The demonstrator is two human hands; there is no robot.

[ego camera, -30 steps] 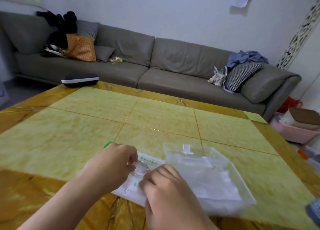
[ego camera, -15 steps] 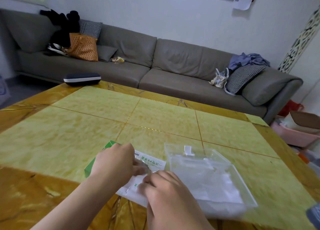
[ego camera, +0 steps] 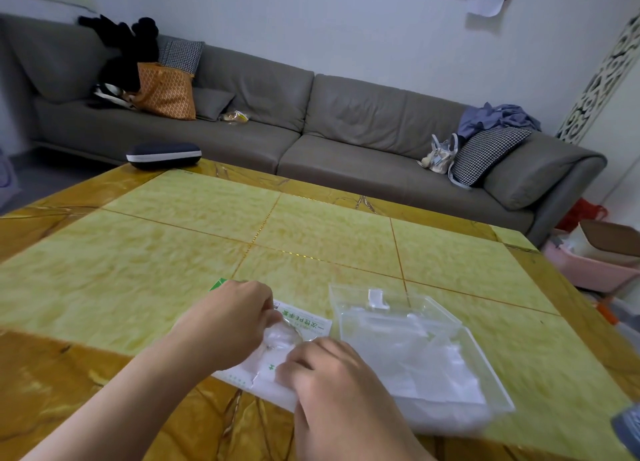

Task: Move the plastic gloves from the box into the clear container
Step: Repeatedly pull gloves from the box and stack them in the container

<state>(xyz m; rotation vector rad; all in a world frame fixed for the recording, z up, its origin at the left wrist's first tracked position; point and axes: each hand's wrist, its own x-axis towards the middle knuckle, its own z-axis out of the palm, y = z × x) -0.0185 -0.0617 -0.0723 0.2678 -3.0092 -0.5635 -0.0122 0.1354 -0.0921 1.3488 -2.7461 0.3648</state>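
A flat white and green glove box lies on the yellow table near the front edge. My left hand rests on its left half, fingers curled at the box's opening. My right hand covers the box's near right part, its fingers curled at the same opening, where crinkled plastic gloves show between both hands. What each finger pinches is hidden. Right of the box sits the clear container with several plastic gloves lying in it.
A dark glasses case lies at the table's far left corner. Behind the table runs a grey sofa with bags and cushions. A pink tub and a cardboard box stand on the floor to the right.
Both hands stay on the glove box, shifting only slightly at its opening. More of the box's green left corner shows for a moment, then my left hand covers it again.
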